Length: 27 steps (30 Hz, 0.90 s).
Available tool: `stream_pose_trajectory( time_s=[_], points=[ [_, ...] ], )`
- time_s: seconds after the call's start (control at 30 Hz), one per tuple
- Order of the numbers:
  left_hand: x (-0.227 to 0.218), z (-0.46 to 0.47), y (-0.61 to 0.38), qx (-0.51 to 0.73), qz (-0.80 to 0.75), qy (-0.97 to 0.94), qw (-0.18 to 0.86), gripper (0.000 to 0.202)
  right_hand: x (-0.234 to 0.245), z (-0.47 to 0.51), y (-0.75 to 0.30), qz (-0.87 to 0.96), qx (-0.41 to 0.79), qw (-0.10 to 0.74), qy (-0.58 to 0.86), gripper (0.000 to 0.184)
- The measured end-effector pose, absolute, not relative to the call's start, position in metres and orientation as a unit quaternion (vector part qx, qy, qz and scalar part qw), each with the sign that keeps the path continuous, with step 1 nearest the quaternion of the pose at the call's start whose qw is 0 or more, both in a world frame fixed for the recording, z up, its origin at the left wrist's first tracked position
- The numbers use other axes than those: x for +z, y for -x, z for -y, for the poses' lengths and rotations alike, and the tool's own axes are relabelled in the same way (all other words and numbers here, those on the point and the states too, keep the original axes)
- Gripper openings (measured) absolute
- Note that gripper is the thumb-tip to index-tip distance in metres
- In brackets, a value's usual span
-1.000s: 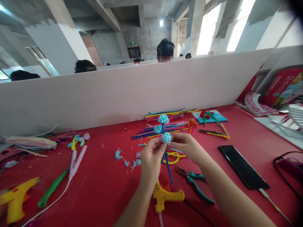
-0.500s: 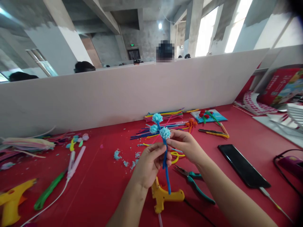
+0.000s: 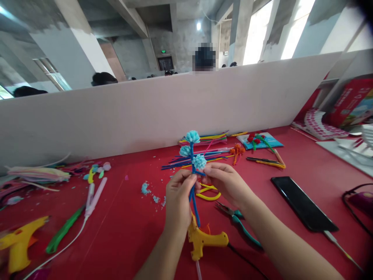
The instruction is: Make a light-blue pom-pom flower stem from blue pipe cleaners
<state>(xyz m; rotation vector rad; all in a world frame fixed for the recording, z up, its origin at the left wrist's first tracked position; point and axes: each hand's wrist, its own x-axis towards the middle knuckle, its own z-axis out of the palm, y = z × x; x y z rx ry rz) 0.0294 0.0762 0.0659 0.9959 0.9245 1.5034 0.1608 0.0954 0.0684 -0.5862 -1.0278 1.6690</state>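
Upright in front of me stands a pipe-cleaner flower [image 3: 199, 161] with three fluffy light-blue heads on dark-blue stems. My left hand [image 3: 179, 198] is closed round its stem just below the heads, and the stem's lower ends hang beneath the fingers. With thumb and fingertips, my right hand [image 3: 225, 178] pinches the end of a short dark-blue piece that sticks out sideways under the lowest head. Below the hands lies a yellow glue gun [image 3: 208, 239]. Yellow scissor-like loops [image 3: 210, 193] show behind the fingers, and teal-handled pliers [image 3: 237, 221] lie under my right forearm.
Bundles of pipe cleaners [image 3: 204, 137] lie along the white partition [image 3: 145, 112]. A phone [image 3: 303, 202] with a cable is at right. On the left are a second glue gun [image 3: 23, 241], a green-handled tool [image 3: 65, 229] and a pink styler-like tool [image 3: 96, 196]. Blue fluff [image 3: 145, 188] dots the red table.
The flower has moved slightly up and left and turned. My right hand has shifted from beside the lowest head down to the short blue piece, which now points sideways.
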Motion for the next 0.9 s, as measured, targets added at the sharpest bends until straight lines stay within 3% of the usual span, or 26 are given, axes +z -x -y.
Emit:
stream_pose_trajectory(
  time_s=[0.23, 0.5, 0.6, 0.7, 0.9],
  points=[
    [0.074, -0.078, -0.025, 0.500, -0.238, -0.330, 0.764, 0.013, 0.056, -0.103, -0.162, 0.387, 0.752, 0.500, 0.189, 0.015],
    [0.073, -0.076, -0.029, 0.487, -0.254, -0.361, 0.754, 0.012, 0.054, -0.099, -0.158, 0.375, 0.754, 0.508, 0.183, 0.015],
    [0.073, -0.075, -0.028, 0.505, -0.336, -0.451, 0.655, 0.014, 0.053, -0.101, -0.157, 0.382, 0.740, 0.525, 0.175, 0.008],
    [0.073, -0.073, -0.026, 0.507, -0.423, -0.570, 0.489, 0.014, 0.052, -0.103, -0.156, 0.368, 0.718, 0.562, 0.185, 0.005],
    [0.065, -0.071, -0.027, 0.456, -0.464, -0.759, -0.029, 0.009, 0.056, -0.100, -0.156, 0.354, 0.667, 0.610, 0.240, 0.010]
  ],
)
